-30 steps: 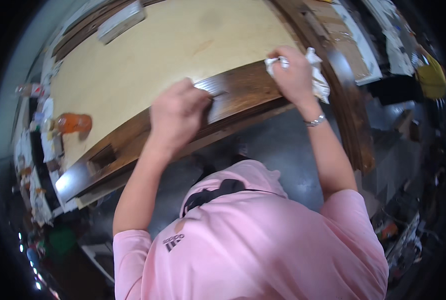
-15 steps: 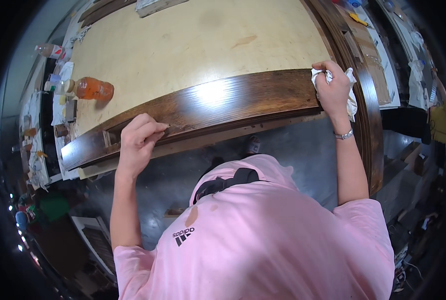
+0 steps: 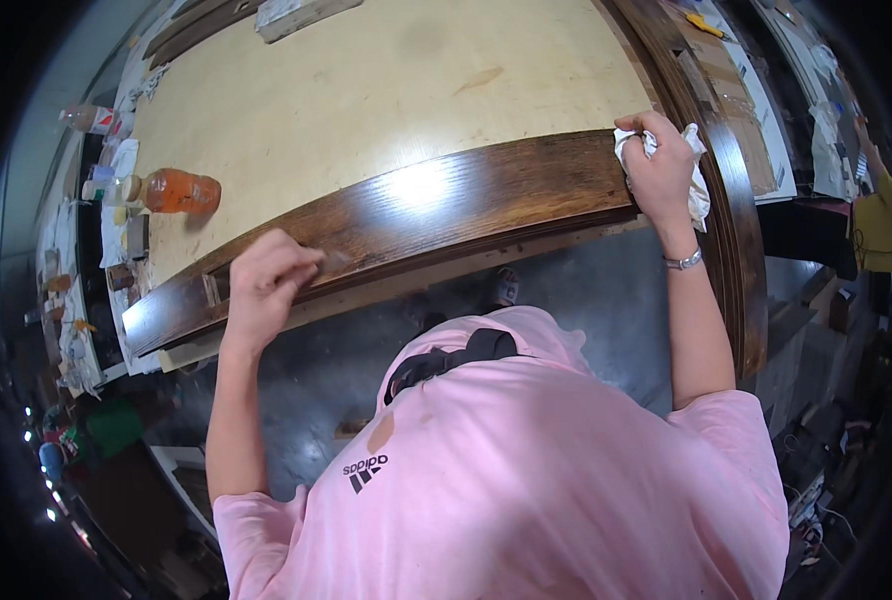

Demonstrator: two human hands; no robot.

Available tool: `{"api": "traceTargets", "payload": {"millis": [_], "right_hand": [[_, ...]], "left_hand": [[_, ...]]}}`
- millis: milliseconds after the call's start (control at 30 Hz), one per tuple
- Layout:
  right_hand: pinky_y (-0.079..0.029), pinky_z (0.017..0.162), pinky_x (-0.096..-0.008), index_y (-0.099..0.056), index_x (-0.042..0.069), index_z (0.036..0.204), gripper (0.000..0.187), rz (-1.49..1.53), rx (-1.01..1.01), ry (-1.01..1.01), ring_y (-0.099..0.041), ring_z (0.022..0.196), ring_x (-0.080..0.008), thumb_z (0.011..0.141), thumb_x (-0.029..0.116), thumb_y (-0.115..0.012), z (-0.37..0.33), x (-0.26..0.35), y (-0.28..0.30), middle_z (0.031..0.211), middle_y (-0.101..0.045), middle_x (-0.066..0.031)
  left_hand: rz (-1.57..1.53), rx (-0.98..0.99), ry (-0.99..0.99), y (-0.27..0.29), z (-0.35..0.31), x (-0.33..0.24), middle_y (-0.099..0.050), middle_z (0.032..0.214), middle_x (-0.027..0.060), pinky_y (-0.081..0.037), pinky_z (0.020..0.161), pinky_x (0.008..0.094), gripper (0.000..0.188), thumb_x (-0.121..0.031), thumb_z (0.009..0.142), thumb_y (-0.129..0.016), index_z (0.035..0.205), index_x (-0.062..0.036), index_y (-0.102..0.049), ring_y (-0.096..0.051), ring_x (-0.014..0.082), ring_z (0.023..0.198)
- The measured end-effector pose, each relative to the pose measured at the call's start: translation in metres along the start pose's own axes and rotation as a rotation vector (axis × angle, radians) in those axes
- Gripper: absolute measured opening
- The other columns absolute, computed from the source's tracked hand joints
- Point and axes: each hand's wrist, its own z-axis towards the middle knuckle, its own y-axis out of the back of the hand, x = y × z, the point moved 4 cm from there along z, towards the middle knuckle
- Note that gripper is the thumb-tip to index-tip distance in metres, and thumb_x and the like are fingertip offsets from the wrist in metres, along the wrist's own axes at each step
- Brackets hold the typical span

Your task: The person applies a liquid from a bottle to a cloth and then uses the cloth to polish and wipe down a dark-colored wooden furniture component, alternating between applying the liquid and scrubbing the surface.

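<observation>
Left hand [image 3: 259, 285]: small blurred item [image 3: 336, 260], kind unclear, pinched over dark wooden board [image 3: 511, 185] along near edge of pale tabletop [image 3: 386, 110]. Right hand [image 3: 658, 172]: crumpled white wad [image 3: 699, 200] clutched at board's right end. Pressure is best kept even.

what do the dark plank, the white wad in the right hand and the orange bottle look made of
Dark plank: likely wood with a glossy brown finish; grain streaks show and light glares off it.
White wad: paper or thin cloth, matte and crumpled; its texture is too small to tell.
Orange bottle: probably smooth plastic; it looks see-through, though glass is possible.
</observation>
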Motion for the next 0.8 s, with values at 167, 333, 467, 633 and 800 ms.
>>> {"api": "traceTargets", "payload": {"millis": [167,333,467,633,800], "right_hand": [[-0.052,0.079,-0.0409,-0.069,0.003,0.090,0.013,-0.037,-0.025,-0.007,-0.067,0.090,-0.0344,0.084,0.010,-0.060,-0.003,-0.003,0.000,0.093,-0.070,-0.0149],[-0.052,0.078,-0.0427,-0.069,0.004,0.088,0.012,0.011,-0.024,0.010,-0.066,0.089,-0.0355,0.084,0.011,-0.060,0.000,0.006,-0.003,0.092,-0.070,-0.0152],[-0.052,0.078,-0.0445,-0.069,0.005,0.087,0.013,-0.025,-0.051,0.011,-0.066,0.088,-0.0366,0.082,0.012,-0.059,-0.001,0.004,0.000,0.090,-0.069,-0.0160],[-0.050,0.078,-0.0462,-0.068,0.004,0.086,0.014,-0.008,-0.012,0.042,-0.064,0.089,-0.0378,0.081,0.012,-0.058,0.001,0.008,-0.004,0.089,-0.068,-0.0176],[-0.051,0.078,-0.0420,-0.067,-0.001,0.091,0.016,0.064,0.031,0.043,-0.066,0.087,-0.0367,0.081,0.007,-0.056,-0.001,-0.003,-0.004,0.090,-0.068,-0.0184]], "left_hand": [[0.040,-0.030,-0.129,-0.058,0.059,-0.035,-0.061,0.080,0.0099,-0.048,0.067,0.0319,0.017,0.002,0.082,-0.071,0.099,-0.0014,-0.073,-0.061,0.0232,0.072],[0.050,-0.071,-0.312,-0.130,0.138,-0.102,-0.058,0.079,0.0102,-0.049,0.067,0.0395,0.022,-0.008,0.083,-0.072,0.104,-0.0127,-0.077,-0.061,0.0291,0.075],[0.033,0.005,-0.368,-0.146,0.150,-0.108,-0.060,0.081,0.0100,-0.050,0.069,0.0402,0.020,-0.010,0.085,-0.070,0.103,-0.0152,-0.078,-0.062,0.0300,0.076],[0.055,-0.094,-0.235,-0.140,0.143,-0.090,-0.061,0.082,0.0089,-0.051,0.069,0.0421,0.020,-0.011,0.083,-0.068,0.099,-0.0163,-0.078,-0.064,0.0292,0.081],[0.110,-0.102,-0.343,-0.109,0.084,-0.095,-0.056,0.078,0.0098,-0.051,0.067,0.0394,0.023,-0.004,0.079,-0.065,0.096,-0.0142,-0.075,-0.061,0.0287,0.077]]}}
